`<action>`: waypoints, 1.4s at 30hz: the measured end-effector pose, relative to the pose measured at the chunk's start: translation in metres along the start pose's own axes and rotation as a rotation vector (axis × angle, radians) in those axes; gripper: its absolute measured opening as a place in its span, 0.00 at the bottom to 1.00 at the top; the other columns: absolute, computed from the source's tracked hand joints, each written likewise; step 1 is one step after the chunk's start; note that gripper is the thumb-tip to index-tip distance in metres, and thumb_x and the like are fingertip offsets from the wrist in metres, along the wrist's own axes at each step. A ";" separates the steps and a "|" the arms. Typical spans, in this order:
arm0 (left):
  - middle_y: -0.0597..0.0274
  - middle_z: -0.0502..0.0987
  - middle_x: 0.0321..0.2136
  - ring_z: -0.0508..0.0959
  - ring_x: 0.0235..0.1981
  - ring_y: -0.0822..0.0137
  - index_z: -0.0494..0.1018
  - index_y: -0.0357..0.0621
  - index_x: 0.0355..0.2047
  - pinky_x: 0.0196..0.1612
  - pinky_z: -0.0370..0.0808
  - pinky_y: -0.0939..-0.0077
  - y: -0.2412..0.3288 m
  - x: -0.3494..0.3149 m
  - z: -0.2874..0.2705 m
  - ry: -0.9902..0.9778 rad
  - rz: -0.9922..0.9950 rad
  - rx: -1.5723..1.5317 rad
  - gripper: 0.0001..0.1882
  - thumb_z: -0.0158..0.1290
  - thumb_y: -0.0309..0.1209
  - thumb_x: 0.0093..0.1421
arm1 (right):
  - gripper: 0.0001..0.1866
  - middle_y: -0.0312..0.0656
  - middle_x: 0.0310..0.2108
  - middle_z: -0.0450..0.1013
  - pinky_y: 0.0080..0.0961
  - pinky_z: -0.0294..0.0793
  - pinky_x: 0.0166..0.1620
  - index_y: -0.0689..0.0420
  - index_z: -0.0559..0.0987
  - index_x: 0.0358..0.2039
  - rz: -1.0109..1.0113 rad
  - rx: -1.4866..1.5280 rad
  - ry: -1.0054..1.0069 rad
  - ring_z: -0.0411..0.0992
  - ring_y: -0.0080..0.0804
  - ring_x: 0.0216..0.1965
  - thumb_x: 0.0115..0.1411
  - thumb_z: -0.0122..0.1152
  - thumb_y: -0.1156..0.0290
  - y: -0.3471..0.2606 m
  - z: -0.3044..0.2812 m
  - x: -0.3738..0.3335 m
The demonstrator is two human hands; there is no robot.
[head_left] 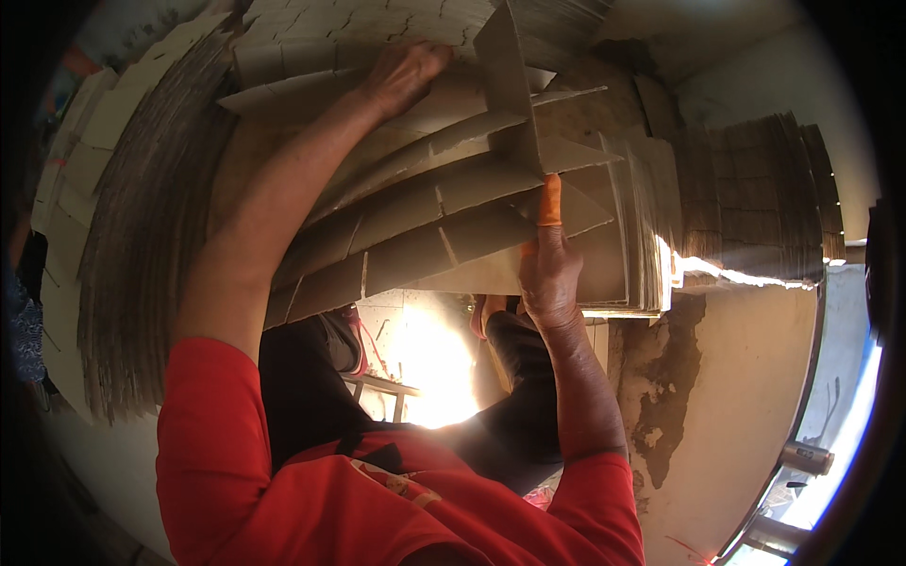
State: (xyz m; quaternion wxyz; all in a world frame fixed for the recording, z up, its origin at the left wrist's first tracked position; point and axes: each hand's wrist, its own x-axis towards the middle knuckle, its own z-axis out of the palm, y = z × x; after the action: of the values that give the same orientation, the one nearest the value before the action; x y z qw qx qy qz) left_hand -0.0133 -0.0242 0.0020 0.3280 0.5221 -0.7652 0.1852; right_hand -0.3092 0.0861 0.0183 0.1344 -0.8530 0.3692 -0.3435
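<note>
Several slotted cardboard strips (406, 222) stand on edge in front of me, side by side and slanting up to the right. A taller cardboard crosspiece (510, 94) crosses them near their right ends. My left hand (406, 80) reaches over to the farthest strip (283, 94), its fingers curled closed at that strip's upper edge; the fingertips are partly hidden. At the near end of the crosspiece, my right hand (550, 269) grips the strips' right ends. Orange covers (550, 200) sit on its fingers. The fingers behind the cardboard do not show.
A tall stack of cardboard (156, 217) lines the left side, with more slotted sheets (321, 33) at the back. To the right are a stack of flat pieces (646, 236) and another cardboard pile (755, 198). Bright light falls on the floor (429, 363) between my legs.
</note>
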 end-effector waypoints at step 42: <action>0.39 0.67 0.20 0.71 0.27 0.40 0.62 0.31 0.16 0.27 0.66 0.54 0.032 -0.034 -0.016 -0.439 -0.148 -0.173 0.09 0.53 0.17 0.39 | 0.40 0.52 0.18 0.68 0.34 0.70 0.21 0.62 0.51 0.64 0.075 -0.040 -0.143 0.71 0.45 0.18 0.48 0.47 0.88 -0.017 -0.005 -0.028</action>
State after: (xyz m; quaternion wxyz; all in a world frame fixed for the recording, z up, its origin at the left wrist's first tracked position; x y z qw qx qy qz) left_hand -0.0297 0.0218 -0.0082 0.2101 0.5743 -0.7909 -0.0233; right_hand -0.3173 0.1184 0.0160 0.1561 -0.8635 0.3970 -0.2691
